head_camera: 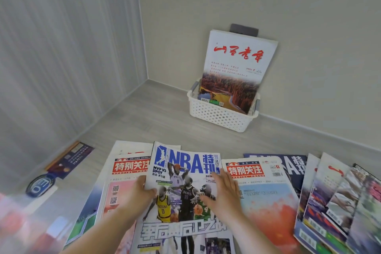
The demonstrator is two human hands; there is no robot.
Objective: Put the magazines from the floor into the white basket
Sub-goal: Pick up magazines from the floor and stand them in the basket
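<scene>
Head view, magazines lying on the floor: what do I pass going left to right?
purple magazine → red-title magazine → NBA magazine → second red-title magazine → dark NBA magazine → fanned magazines

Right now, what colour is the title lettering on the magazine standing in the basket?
Red title lettering on white; head view.

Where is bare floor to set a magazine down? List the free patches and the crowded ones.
Free: the floor strip between the white basket and the far edge of the spread magazines, and the corner left of the basket. Crowded: the near floor, covered with overlapping magazines.
</scene>
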